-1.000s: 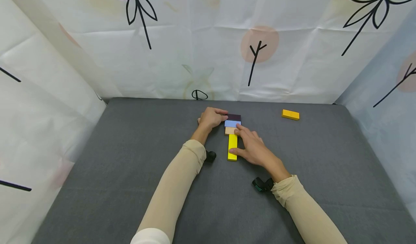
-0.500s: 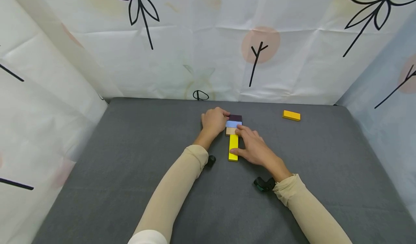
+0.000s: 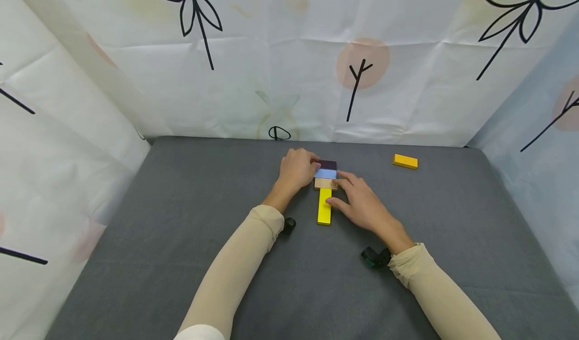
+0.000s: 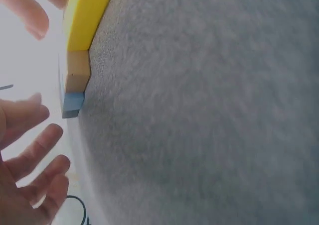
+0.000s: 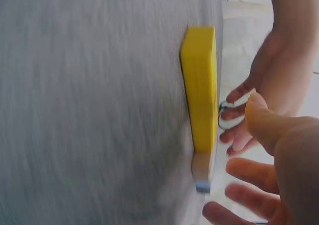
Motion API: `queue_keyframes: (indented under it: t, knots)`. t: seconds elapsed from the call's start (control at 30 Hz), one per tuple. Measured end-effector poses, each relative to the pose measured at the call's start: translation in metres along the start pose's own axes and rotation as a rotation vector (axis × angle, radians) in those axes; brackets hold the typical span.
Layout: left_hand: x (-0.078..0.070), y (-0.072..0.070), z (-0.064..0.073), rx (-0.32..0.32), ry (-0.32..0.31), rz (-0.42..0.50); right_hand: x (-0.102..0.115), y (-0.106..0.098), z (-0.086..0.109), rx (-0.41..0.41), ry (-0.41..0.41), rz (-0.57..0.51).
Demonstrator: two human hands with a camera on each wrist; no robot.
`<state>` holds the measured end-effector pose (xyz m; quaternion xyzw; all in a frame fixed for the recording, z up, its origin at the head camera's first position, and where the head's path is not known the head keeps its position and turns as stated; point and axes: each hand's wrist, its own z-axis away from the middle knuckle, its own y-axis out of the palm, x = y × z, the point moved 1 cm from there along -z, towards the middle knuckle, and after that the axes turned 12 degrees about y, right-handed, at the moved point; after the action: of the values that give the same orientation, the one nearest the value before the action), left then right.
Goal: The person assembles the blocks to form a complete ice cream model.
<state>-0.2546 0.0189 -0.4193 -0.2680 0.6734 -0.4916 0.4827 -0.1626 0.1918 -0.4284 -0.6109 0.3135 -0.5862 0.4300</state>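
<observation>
Wooden blocks lie in a column on the grey cloth. A dark purple block [image 3: 329, 164] is at the far end, then a light blue block [image 3: 326, 174] and a tan block [image 3: 323, 183]. A long yellow block [image 3: 323, 213] points from the tan one toward the person, like a stem. At the left side of the dark and blue blocks is my left hand [image 3: 296, 169], its fingertips overlapping their edge. My right hand [image 3: 362, 201] hovers on the right, fingers spread and relaxed, thumb by the yellow block. Both wrist views show loosely bent fingers holding nothing.
A separate orange-yellow block [image 3: 404, 161] lies toward the back right of the grey cloth [image 3: 181, 219]. White printed fabric [image 3: 280, 63] hangs behind the table and on both sides. A dark camera [image 3: 375, 257] sits at the right wrist.
My right hand has drawn back to the right, its thumb sliding off the middle of the yellow block. My left hand shifted slightly right beside the dark block. The blocks stay put.
</observation>
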Motion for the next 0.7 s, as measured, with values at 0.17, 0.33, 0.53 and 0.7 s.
queue_keyframes:
  t: [0.17,0.33,0.53,0.7]
  knots:
    - [0.003,-0.004,0.009,0.109,0.121,-0.108,-0.017,-0.012,-0.007,-0.051,0.073,0.061]
    - [0.006,-0.002,0.016,0.197,0.180,-0.131,-0.037,-0.023,-0.016,-0.094,0.129,0.087]
    - [0.011,0.002,0.020,0.240,0.211,-0.102,-0.063,-0.039,-0.030,-0.166,0.153,0.112]
    - [0.011,0.005,0.023,0.260,0.276,-0.094,-0.086,-0.053,-0.040,-0.170,0.192,0.153]
